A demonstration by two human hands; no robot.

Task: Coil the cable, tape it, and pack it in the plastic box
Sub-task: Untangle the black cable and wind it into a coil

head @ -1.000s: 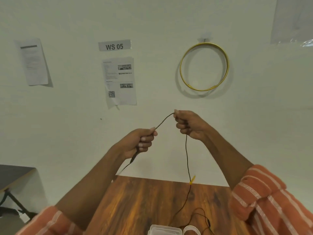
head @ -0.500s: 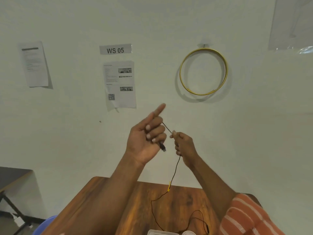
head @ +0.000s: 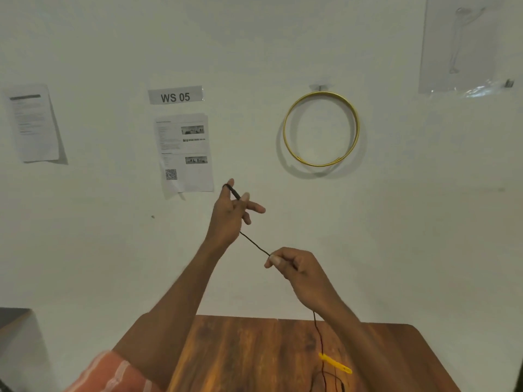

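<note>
Head view gives me both hands raised in front of the wall, above the far edge of the wooden counter (head: 254, 352). My left hand (head: 230, 215) is up high and partly spread, index and another finger sticking out, with the black plug end of the cable (head: 254, 243) caught between thumb and fingers near the top. From the heel of that hand the thin black cable runs down and to the right, taut, into my right hand (head: 294, 265), which is closed in a pinch on it. Below the right wrist the cable hangs to the counter, where a yellow tag (head: 335, 363) sits on it and loose loops lie at the bottom edge. On the wall, a label (head: 175, 95) reads "WS 05"; the sheet (head: 185, 152) under it carries a QR code, its text too small to read. A gold hoop (head: 321, 128) hangs to the right.
</note>
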